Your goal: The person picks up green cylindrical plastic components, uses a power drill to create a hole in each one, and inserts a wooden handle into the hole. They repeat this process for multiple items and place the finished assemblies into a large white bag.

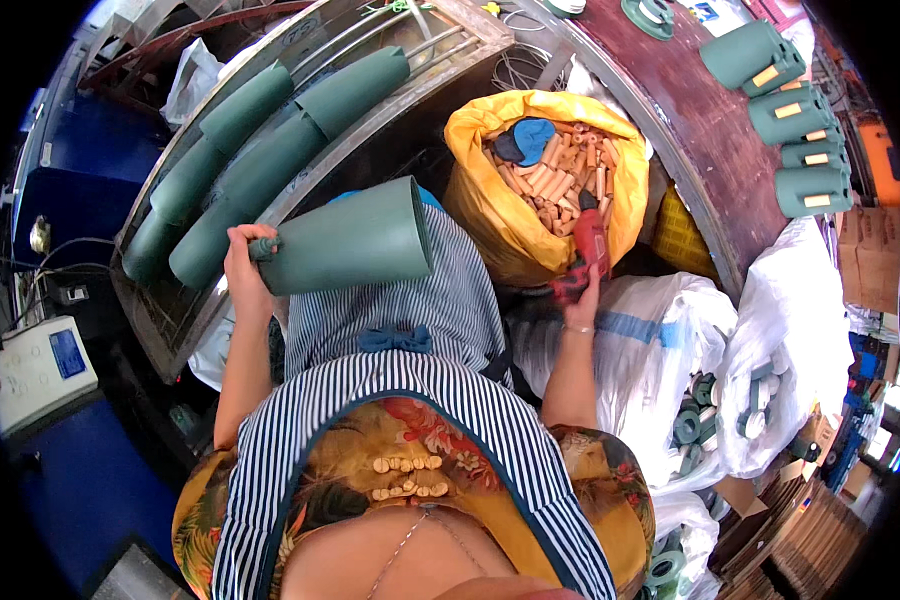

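Observation:
My left hand (246, 268) is closed round the small knob at the narrow end of a green tapered cylinder (355, 242). The cylinder lies sideways above my striped apron (385, 330), its wide end pointing right. In my right hand (582, 305) is a red and black power tool (589, 245), gripped by its handle. The tool's dark tip reaches over the rim of a yellow sack (475, 215). Short wooden handles (545, 183) fill the sack, and a blue and black cloth item (532, 138) lies on top of them.
A wooden-framed rack (335, 165) at the far left bears several green cylinders (355, 95). Green cylinders with wooden handles (792, 110) stand on the dark red table (705, 140) at right. White plastic sacks (620, 340) with green parts and stacked cardboard (805, 535) sit right of me.

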The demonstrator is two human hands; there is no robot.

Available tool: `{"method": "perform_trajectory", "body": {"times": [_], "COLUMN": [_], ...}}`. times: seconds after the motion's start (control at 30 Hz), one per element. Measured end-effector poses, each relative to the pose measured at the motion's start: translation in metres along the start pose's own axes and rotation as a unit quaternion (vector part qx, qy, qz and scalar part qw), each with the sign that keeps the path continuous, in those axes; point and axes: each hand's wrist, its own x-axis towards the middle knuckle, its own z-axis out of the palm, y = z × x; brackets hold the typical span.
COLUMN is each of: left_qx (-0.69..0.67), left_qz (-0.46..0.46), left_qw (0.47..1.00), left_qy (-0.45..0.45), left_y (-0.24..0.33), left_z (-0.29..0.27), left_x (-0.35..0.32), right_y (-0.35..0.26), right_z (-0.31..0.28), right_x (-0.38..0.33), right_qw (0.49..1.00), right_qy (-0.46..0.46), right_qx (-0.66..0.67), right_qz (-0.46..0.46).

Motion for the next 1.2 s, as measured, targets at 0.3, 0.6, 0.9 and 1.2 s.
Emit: {"method": "perform_trajectory", "body": {"times": [0.3, 0.6, 0.9, 1.2], "left_qx": [0.115, 0.019, 0.004, 0.021], "left_qz": [0.070, 0.070, 0.105, 0.129], "left_qw": [0.989, 0.996, 0.992, 0.991], "left_qy": [0.054, 0.053, 0.066, 0.038], "left_y": [0.003, -0.010, -0.004, -0.012], "left_z": [0.003, -0.002, 0.002, -0.006], "left_x": [-0.011, -0.031, -0.041, -0.043], "right_y": [0.039, -0.044, -0.034, -0.025], "right_z": [-0.049, 0.131, 0.223, 0.225], "right_x": [-0.043, -0.137, -0.222, -0.231], "right_qw": [0.959, 0.881, 0.830, 0.832], "right_qy": [-0.191, -0.441, -0.392, -0.356], "right_qx": [0.203, -0.138, -0.323, -0.349], "right_qz": [0.046, 0.097, 0.232, 0.243]}}
